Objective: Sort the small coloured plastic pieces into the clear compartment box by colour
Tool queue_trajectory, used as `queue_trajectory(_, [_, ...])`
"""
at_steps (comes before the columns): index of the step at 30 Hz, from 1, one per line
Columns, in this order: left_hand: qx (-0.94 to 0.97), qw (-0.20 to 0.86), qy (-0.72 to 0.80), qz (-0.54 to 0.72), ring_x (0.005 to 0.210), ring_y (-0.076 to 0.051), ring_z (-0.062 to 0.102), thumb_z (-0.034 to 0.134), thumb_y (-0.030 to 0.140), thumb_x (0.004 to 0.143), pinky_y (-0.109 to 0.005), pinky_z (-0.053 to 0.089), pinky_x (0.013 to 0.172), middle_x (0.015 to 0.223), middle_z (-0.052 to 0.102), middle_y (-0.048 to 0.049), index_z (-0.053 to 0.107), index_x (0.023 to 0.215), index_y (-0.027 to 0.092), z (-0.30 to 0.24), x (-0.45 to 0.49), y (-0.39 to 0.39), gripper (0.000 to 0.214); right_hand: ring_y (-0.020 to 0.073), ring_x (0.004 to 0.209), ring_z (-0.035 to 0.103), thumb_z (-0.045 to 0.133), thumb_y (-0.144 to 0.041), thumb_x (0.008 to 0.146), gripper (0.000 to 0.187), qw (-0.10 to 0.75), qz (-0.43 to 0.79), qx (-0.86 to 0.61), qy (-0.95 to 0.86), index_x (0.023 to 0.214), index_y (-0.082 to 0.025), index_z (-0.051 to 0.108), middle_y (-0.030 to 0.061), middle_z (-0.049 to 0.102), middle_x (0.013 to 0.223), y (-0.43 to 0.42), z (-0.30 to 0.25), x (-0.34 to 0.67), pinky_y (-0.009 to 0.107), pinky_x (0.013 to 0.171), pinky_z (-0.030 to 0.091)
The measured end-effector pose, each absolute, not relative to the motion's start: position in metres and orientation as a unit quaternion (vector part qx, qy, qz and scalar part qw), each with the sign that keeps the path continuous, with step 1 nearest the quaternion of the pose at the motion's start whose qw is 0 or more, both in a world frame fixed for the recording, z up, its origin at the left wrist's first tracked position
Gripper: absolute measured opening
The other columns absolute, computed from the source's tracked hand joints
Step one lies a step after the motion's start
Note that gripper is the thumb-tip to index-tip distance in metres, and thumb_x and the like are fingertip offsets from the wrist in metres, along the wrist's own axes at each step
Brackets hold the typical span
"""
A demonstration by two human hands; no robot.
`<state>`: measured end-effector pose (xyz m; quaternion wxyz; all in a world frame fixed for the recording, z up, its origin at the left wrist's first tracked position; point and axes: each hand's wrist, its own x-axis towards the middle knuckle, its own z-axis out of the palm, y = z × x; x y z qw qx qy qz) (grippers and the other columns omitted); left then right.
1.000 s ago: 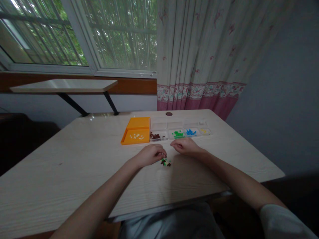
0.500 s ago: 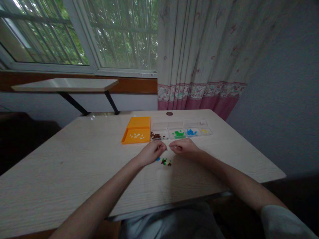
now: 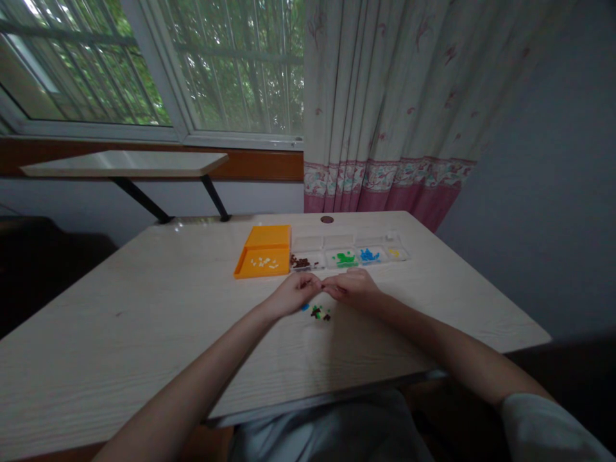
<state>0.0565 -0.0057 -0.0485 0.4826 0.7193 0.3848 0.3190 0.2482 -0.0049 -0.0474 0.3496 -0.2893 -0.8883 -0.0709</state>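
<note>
My left hand [image 3: 299,290] and my right hand [image 3: 350,286] meet fingertip to fingertip over the table, both pinched closed. Something small and dark shows where the fingertips touch; its kind is too small to make out. Just below them, on the tabletop, lies a little cluster of brown, green and pale pieces [image 3: 319,313]. A small blue piece [image 3: 305,307] rests by the underside of my left hand. Behind the hands stand clear trays holding brown pieces [image 3: 301,262], green pieces [image 3: 345,259], blue pieces [image 3: 369,255] and yellow pieces [image 3: 394,253].
An orange box [image 3: 262,237] lies opened flat left of the clear trays, with white pieces [image 3: 264,262] inside. A dark round disc [image 3: 327,219] sits near the table's [image 3: 168,327] back edge. At the back left a raised shelf [image 3: 129,163] stands on black legs.
My right hand has moved slightly left, closing the gap, so its fingertips now touch those of my left hand. The pieces and trays have stayed where they were.
</note>
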Motion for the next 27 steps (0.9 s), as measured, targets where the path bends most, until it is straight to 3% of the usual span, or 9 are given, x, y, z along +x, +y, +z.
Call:
queue_trajectory(6, [0.808,0.258,0.377,0.371,0.063,-0.01,0.048,0.05,0.028,0.079,-0.02,0.037,0.055,0.071,0.056,-0.0026,0.062,0.079,0.014,-0.032,0.055,-0.016,0.018,0.0069,0.048,0.05,0.051,-0.038,0.08,0.024,0.373,-0.011,-0.351,-0.859,0.083,-0.021,0.068,-0.0022,0.059,0.051,-0.003,-0.047,0.248,0.017,0.054,0.036])
queue_trajectory(10, [0.839,0.161,0.353,0.381,0.067,-0.011,0.05,0.053,0.027,0.079,-0.021,0.04,0.06,0.074,0.056,-0.0033,0.062,0.083,0.017,-0.031,0.052,-0.018,0.015,0.0069,0.048,0.049,0.052,-0.039,0.079,0.025,0.384,0.021,-0.354,-0.853,0.084,-0.021,0.067,-0.0019,0.059,0.052,-0.003,-0.048,0.248,0.017,0.054,0.036])
queue_trajectory(21, [0.844,0.125,0.334,0.401,0.067,-0.011,0.052,0.053,0.024,0.079,-0.021,0.041,0.059,0.074,0.056,-0.0029,0.062,0.083,0.017,-0.035,0.052,-0.017,0.012,0.0063,0.046,0.046,0.053,-0.039,0.078,0.024,0.388,0.034,-0.346,-0.853,0.082,-0.021,0.067,-0.0033,0.054,0.049,-0.004,-0.047,0.247,0.017,0.052,0.035])
queue_trajectory(27, [0.835,0.1,0.348,0.415,0.069,-0.011,0.052,0.053,0.021,0.079,-0.021,0.041,0.06,0.077,0.058,-0.0039,0.061,0.082,0.016,-0.025,0.045,-0.017,0.01,0.0064,0.047,0.044,0.053,-0.035,0.078,0.023,0.297,0.101,-0.409,-0.857,0.09,-0.02,0.064,-0.0038,0.053,0.053,-0.007,-0.039,0.247,0.017,0.05,0.031])
